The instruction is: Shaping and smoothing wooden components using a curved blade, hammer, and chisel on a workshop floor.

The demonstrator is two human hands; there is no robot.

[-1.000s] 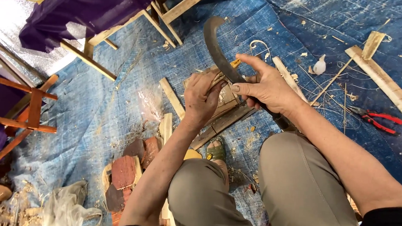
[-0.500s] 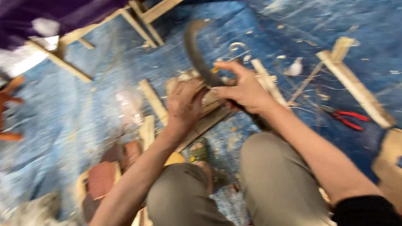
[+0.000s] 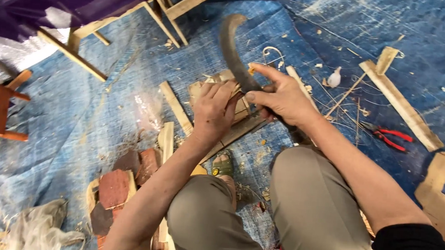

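Right hand (image 3: 281, 97) clenched round curved knife (image 3: 232, 48). Left hand (image 3: 213, 111) presses wood piece (image 3: 233, 123) flat, mid blue tarp (image 3: 78, 126). Shavings (image 3: 273, 53) already lie about; wood not yet smooth. Red pliers (image 3: 389, 138) near right edge.

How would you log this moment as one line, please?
left hand: pressing wood piece | right hand: gripping curved blade | surface: blue tarp | nearby: red pliers

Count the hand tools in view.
2. A curved blade held in the right hand, over the wood block under the left hand. Red pliers lie on the tarp, right. Scraps may hide more.
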